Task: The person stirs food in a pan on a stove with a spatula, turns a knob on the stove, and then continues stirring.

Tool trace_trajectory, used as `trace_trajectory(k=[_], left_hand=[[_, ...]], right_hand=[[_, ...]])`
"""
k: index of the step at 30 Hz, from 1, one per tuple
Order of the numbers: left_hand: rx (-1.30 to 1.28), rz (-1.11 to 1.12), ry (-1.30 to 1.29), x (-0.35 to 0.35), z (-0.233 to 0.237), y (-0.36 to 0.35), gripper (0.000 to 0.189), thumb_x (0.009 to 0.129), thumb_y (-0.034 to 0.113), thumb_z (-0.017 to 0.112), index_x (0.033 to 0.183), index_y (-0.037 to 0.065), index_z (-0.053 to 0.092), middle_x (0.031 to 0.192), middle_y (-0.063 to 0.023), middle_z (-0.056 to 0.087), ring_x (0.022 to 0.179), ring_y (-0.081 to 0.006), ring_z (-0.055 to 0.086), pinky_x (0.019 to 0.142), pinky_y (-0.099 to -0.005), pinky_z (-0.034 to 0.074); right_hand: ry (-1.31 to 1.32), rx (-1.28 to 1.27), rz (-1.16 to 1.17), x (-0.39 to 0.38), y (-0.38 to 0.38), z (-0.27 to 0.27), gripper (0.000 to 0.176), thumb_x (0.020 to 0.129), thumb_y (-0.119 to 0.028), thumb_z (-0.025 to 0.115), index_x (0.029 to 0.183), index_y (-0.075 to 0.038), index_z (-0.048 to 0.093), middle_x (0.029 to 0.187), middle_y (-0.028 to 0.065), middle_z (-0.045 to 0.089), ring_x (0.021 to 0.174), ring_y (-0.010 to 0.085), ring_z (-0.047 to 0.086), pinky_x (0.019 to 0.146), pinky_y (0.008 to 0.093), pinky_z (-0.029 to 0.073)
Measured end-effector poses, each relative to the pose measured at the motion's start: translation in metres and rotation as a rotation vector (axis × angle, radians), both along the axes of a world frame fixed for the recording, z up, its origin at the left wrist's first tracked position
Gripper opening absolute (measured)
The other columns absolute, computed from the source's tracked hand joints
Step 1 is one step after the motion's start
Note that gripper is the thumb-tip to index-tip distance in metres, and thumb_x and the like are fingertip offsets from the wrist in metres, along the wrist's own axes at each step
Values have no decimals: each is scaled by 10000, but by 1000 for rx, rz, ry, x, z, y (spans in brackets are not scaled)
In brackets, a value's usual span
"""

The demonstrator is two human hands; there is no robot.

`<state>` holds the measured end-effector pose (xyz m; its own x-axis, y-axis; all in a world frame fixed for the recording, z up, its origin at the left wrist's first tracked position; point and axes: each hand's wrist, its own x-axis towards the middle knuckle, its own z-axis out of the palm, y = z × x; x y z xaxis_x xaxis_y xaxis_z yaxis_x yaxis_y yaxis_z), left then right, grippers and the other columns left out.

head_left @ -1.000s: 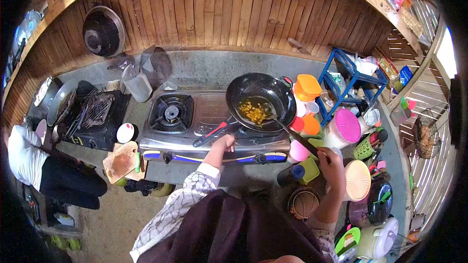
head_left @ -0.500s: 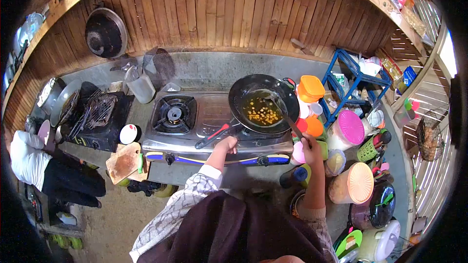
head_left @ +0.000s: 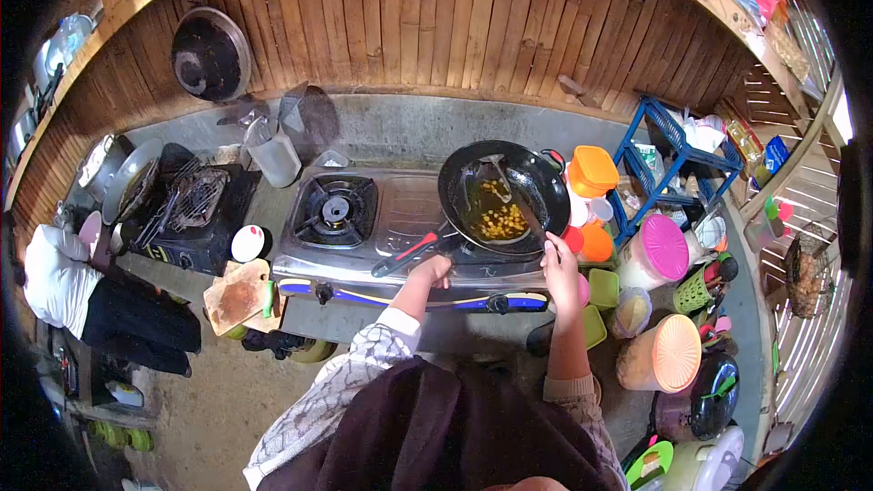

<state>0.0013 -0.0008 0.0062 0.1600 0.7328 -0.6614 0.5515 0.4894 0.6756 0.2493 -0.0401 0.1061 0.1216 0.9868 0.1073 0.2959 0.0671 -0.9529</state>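
A black wok [head_left: 464, 209] sits on the right burner, with several small yellow pieces [head_left: 503, 223] in oil at its bottom. My right hand [head_left: 558, 264] is closed around the handle of a spatula [head_left: 526, 211], whose metal head rests against the far inner wall of the wok. My left hand [head_left: 433, 270] is at the front of the stove [head_left: 391, 218], fingers curled, just beside the wok's black-and-red handle [head_left: 406, 253]. What those fingers hold, if anything, is hidden.
Left of the wok is a bare burner [head_left: 336, 210]. A cutting board [head_left: 238, 298] lies at the stove's left corner. Plastic containers [head_left: 662, 353] and a blue rack [head_left: 677, 150] crowd the right side. Another person [head_left: 64, 286] bends at the far left.
The spatula head has moved to the far side of the wok, and some yellow pieces have shifted with it. My right hand has moved slightly left. The view has shifted a little.
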Motion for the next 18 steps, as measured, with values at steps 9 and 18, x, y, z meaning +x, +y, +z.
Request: trace_trajectory(k=[9,18], left_hand=[[7,-57,65,-1,-9,4,587,814,435,237,524,48,569,502,-85,537,386,-148,428,382,-290,344],[-28,-60,49,-3,-7,4,469,775,331,284,550,46,581,515,-79,559,442,-161,477,443,-291,379]], right_hand=[[-50,-2,-34,14,-15,0,262,837,-193,466,1035,-34,526,578,32,485,512,105,448,515,233,378],[-184,58,-20,49,-47,0,232,775,-152,540,956,-8,556,613,59,566,591,139,558,580,287,423]])
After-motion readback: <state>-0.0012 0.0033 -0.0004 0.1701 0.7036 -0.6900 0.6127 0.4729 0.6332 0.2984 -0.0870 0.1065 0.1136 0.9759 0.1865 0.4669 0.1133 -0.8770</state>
